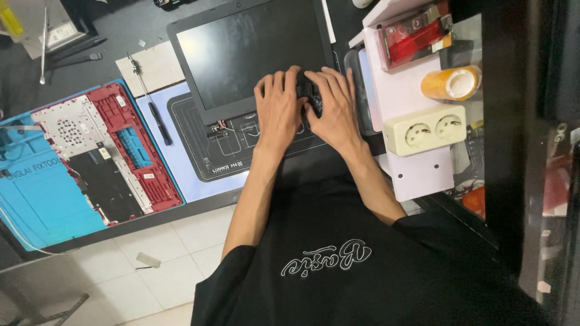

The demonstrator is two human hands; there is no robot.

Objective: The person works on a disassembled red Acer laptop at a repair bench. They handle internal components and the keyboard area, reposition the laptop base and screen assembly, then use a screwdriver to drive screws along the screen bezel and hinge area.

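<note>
A dark laptop screen panel (248,51) lies flat on a black work mat (223,154). My left hand (278,108) and my right hand (332,105) rest side by side at the panel's lower right corner. Their fingers close on a small black part (308,93) between them, mostly hidden under the fingers. Thin wires (219,127) stick out below the panel's edge, left of my left hand.
A red laptop base (109,151), opened up, lies on a blue mat (42,199) at the left. A screwdriver (154,108) lies between them. On the right are a cream double socket (426,130), an orange tape roll (452,83) and a red box (414,39).
</note>
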